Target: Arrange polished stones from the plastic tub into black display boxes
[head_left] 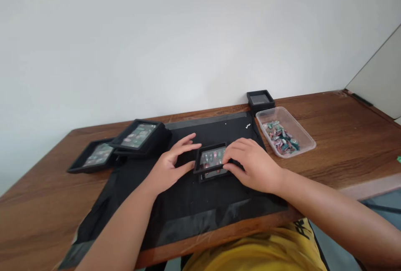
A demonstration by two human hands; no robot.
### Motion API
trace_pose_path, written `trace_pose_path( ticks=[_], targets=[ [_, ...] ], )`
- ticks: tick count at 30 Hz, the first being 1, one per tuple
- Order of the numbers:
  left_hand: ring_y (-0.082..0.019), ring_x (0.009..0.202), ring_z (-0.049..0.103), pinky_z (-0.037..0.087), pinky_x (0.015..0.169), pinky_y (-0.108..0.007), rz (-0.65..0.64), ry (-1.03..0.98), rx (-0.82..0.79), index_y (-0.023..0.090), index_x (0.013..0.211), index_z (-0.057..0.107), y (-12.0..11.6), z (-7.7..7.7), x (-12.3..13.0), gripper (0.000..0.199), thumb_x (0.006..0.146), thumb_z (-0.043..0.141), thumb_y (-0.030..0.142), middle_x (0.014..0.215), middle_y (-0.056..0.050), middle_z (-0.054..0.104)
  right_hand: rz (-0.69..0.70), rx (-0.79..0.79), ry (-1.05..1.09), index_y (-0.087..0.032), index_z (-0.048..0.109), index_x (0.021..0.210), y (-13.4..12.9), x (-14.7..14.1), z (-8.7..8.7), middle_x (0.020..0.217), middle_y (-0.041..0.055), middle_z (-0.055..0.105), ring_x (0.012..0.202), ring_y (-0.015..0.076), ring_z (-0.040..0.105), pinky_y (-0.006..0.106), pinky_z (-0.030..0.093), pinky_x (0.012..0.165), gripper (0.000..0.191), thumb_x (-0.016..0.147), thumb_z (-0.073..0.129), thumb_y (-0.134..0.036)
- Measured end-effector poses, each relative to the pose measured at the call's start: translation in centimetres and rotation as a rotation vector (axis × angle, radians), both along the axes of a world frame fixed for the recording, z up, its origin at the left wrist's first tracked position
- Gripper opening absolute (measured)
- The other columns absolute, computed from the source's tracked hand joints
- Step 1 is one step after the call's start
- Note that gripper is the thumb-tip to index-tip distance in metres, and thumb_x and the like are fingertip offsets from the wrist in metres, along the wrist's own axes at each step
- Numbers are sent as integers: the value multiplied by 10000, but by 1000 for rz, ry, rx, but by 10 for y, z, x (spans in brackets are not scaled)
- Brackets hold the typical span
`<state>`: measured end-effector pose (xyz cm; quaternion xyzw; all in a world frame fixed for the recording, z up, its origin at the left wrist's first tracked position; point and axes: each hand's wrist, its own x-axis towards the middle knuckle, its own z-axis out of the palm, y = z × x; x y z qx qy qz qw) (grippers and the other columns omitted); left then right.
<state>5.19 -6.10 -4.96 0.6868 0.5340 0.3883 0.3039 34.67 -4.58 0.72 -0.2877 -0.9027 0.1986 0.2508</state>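
In the middle of a black mat [188, 204] is a small black box with a tilted, clear-windowed lid [210, 158]. Small pink and green pieces, resembling press-on nails, show through the window. Under the lid a lower part of the box [213, 173] peeks out. My right hand [250, 163] pinches the lid at its right side, fingertips partly hidden. My left hand [173, 164] is at the left side, fingers spread, thumb and index tips close to the lid's left edge; whether they touch it I cannot tell.
To the left, similar black window boxes [139, 135] are stacked, another box [94, 156] lying beside them. A clear plastic tub [305, 137] of loose colourful pieces [282, 137] stands right. Behind it are more black boxes [260, 100] against the wall. White scraps [248, 126] lie on the mat.
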Motion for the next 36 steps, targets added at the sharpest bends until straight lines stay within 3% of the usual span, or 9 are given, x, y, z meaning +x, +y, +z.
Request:
trace_pose_path(
  ticks=[4,8,15,27,36],
  targets=[
    [-364,1536,450,405,1248,-564,-111,-69,-88,348,1421,663,-4,1,-10,574,881,749,522,1619,-65,556,56,-44,-86,-167,726,992,-1,0,1,1049,71,775,1010,252,648,403,447,890,48,980,717,-213],
    [-349,1508,488,391,1264,-544,-152,69,-87,358,1518,556,-9,2,-4,725,863,764,587,1607,-63,562,98,-71,-118,-176,753,945,0,1,-1,1016,59,780,989,241,652,395,440,881,42,962,743,-212],
    [-352,1429,556,407,1235,-588,-96,216,-29,362,1499,562,-13,2,10,816,775,834,622,1514,-90,622,105,-38,-94,-201,759,888,2,2,-6,994,46,786,965,226,660,389,452,866,49,935,771,-192],
    [-346,1431,552,457,1204,-537,-59,257,-33,381,1484,573,-16,0,11,819,757,836,649,1527,-85,587,124,13,-75,-228,778,883,4,6,-6,1006,39,783,983,221,677,404,492,893,42,916,798,-212],
    [-370,1445,515,429,1207,-583,-94,309,7,378,1595,413,-19,0,17,1025,711,888,587,1550,-102,570,17,116,195,-215,720,1130,8,10,1,1120,97,767,1060,245,692,437,546,951,169,992,696,-309]
  ],
)
